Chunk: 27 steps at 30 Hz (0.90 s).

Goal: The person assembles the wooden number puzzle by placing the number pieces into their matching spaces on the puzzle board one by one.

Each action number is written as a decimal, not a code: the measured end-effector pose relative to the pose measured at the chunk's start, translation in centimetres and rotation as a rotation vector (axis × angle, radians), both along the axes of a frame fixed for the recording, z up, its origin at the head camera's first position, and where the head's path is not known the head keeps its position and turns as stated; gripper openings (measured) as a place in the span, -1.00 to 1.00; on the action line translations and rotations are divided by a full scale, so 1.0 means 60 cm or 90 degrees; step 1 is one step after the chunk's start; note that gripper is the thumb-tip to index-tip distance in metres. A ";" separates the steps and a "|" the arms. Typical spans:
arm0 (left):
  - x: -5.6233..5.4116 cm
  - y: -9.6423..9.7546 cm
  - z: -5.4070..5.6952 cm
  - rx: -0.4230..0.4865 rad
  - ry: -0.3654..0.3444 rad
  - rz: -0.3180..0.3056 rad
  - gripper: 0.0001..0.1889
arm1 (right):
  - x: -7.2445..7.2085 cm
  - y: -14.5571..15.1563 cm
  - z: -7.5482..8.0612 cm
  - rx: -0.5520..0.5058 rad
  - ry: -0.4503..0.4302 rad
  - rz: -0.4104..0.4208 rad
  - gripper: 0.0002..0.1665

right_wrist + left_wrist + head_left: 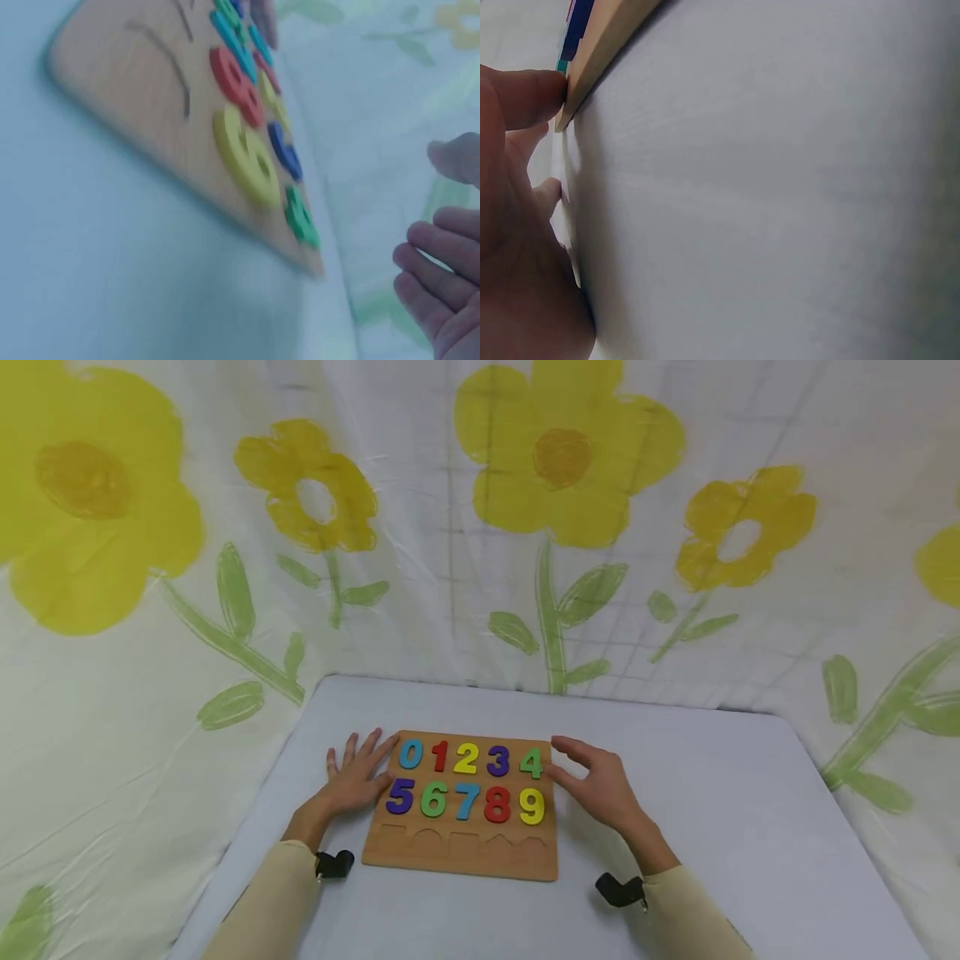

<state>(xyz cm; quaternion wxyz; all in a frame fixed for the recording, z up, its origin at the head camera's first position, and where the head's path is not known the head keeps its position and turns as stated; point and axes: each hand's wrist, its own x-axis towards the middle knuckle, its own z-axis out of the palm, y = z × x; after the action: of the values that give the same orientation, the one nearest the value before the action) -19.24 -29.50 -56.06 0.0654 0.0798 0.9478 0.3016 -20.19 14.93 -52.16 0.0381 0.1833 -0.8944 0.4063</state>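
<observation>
A wooden number puzzle board (459, 842) lies flat on the table, with colourful digits from 0 to 9 in two rows. Spread fingers of my left hand (347, 789) lie along the board's left side. In the left wrist view its thumb (532, 97) touches the board's edge (604, 45). My right hand (606, 785) is at the board's upper right corner, beside the green 4 (532, 763), its thumb and fingers apart and holding nothing. Right wrist view: the yellow 9 (244, 157) and red 8 (236, 86) sit raised on the board.
The board's lower strip has outlined shapes cut into it. A white cloth covers the table (712, 810). Behind it hangs a white curtain (420, 527) with painted yellow flowers. Small black devices (621, 890) are strapped at both wrists.
</observation>
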 end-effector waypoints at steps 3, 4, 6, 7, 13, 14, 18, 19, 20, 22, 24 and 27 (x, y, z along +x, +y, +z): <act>0.001 -0.006 -0.002 0.021 0.008 0.013 -0.27 | 0.017 0.044 0.006 0.015 0.006 -0.025 -0.35; 0.004 -0.009 -0.001 0.031 0.015 0.015 -0.27 | 0.022 0.058 0.007 0.024 0.009 -0.030 -0.35; 0.012 -0.017 0.002 0.050 0.032 0.024 -0.29 | 0.033 0.082 0.012 0.037 0.020 -0.041 -0.35; 0.017 -0.021 0.006 0.056 0.041 0.030 -0.30 | 0.038 0.094 0.014 0.046 0.029 -0.048 -0.36; 0.052 -0.043 0.075 0.072 0.116 0.054 -0.34 | 0.061 0.146 0.040 0.091 0.077 -0.086 -0.34; 0.057 -0.046 0.091 0.074 0.139 0.056 -0.35 | 0.063 0.153 0.046 0.099 0.084 -0.090 -0.33; 0.086 -0.057 0.162 0.062 0.260 0.081 -0.41 | 0.071 0.170 0.071 0.140 0.129 -0.103 -0.27; 0.093 -0.058 0.180 0.055 0.294 0.089 -0.43 | 0.072 0.173 0.078 0.149 0.147 -0.106 -0.25; 0.101 -0.060 0.198 0.050 0.326 0.100 -0.44 | 0.073 0.176 0.085 0.153 0.162 -0.110 -0.23; 0.117 -0.061 0.231 0.037 0.387 0.126 -0.46 | 0.076 0.181 0.097 0.164 0.195 -0.117 -0.20; 0.129 -0.061 0.257 0.024 0.451 0.148 -0.47 | 0.076 0.184 0.107 0.169 0.227 -0.121 -0.17; 0.141 -0.059 0.278 0.004 0.531 0.174 -0.48 | 0.073 0.187 0.111 0.186 0.275 -0.118 -0.10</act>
<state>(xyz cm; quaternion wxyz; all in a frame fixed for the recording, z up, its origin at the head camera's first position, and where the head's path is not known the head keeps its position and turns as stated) -10.76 -33.06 -39.41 -0.3638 0.0685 0.8941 0.2522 -15.81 26.12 -45.51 0.2381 0.1869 -0.9276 0.2189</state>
